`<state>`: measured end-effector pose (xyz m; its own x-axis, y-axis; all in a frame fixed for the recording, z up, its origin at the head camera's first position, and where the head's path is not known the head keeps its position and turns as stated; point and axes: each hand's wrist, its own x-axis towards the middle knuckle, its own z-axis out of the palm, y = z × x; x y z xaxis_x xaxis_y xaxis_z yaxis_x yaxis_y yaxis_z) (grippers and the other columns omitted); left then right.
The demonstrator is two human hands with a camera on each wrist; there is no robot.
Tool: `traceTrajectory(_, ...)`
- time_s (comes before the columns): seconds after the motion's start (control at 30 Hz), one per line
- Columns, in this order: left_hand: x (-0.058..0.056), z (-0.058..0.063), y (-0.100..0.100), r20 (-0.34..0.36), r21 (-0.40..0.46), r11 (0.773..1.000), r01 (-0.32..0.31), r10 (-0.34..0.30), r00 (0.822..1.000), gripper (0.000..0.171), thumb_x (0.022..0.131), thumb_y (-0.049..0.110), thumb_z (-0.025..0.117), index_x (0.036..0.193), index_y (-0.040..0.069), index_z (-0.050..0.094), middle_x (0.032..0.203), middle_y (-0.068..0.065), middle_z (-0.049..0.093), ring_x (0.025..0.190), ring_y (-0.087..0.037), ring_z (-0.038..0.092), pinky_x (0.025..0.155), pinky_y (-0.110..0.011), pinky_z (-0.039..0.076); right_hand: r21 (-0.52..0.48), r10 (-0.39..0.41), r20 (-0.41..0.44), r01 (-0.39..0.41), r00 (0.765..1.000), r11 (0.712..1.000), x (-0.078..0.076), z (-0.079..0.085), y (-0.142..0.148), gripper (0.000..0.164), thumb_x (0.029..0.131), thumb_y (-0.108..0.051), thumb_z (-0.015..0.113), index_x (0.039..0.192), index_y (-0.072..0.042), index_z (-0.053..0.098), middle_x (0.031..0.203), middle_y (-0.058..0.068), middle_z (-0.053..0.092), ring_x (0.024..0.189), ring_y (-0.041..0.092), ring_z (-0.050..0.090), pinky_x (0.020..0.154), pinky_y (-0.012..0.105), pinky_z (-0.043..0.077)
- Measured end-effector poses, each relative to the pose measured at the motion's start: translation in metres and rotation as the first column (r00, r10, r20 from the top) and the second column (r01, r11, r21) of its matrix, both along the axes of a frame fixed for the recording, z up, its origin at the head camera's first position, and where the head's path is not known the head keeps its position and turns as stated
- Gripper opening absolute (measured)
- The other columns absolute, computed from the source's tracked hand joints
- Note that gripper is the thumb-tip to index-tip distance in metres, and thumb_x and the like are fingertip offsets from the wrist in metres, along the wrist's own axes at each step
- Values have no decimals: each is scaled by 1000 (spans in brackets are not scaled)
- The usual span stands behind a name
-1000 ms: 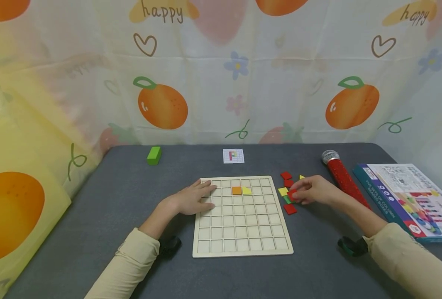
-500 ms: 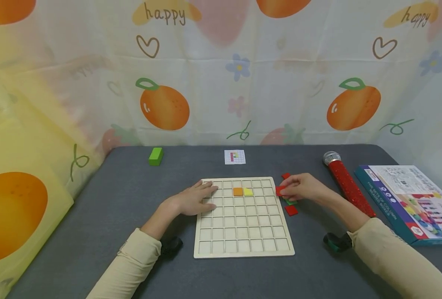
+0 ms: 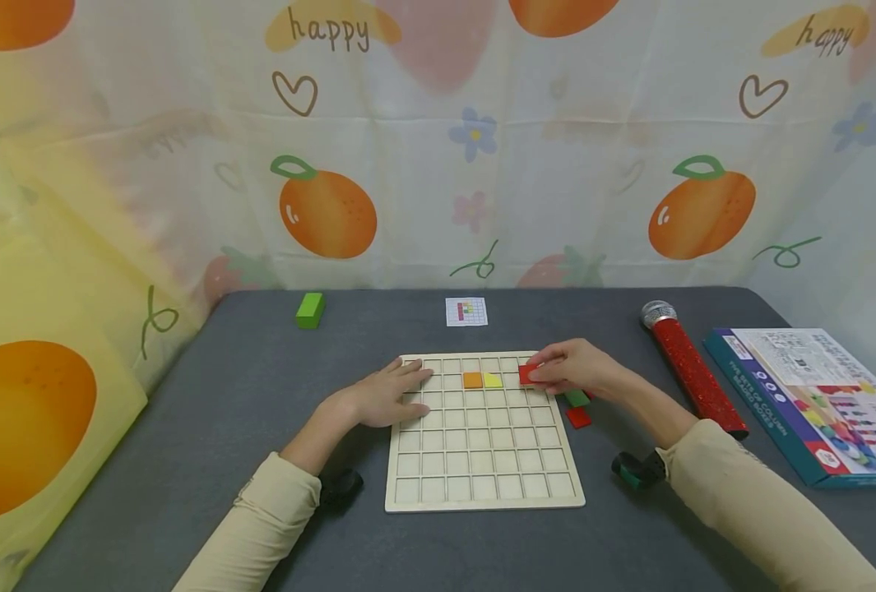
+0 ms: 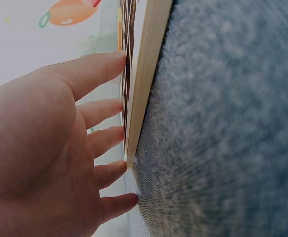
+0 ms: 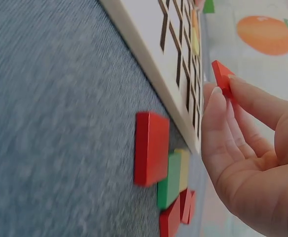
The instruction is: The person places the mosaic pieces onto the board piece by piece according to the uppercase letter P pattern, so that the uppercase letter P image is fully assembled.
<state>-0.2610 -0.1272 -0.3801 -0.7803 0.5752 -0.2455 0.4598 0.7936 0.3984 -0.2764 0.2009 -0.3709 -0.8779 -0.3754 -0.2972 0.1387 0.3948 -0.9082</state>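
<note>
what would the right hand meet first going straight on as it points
Probably the yellow tile on the grid board, left of the red tile the right hand pinches; height is unclear, so it may pass over.

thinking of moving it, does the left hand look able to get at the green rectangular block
Probably yes: the left hand rests on the pale wooden grid board, gripping nothing, with no visible obstacle before the green rectangular block.
</note>
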Motion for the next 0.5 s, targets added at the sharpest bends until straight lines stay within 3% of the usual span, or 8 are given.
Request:
traceTrajectory(0.23,0,0,0,5,5,1000,0,0,1000,64,97,37,53,150,9,29,156,-13,17,142,-37,6,110,-53,15,-14,-1,26,1,1000,1000,-3,0,-15,34,90,-8,66,120,7,59,96,15,69,75,21,67,71,33,55)
traceTrajectory(0.5,0,-1,0,8,6,1000,-7,7,1000,65,97,37,53,151,9,29,156,-13,17,142,-37,6,110,-54,15,-16,8,43,-7,999,1000,-7,-1,-29,32,90,-8,66,119,5,62,97,14,69,81,22,66,68,29,54)
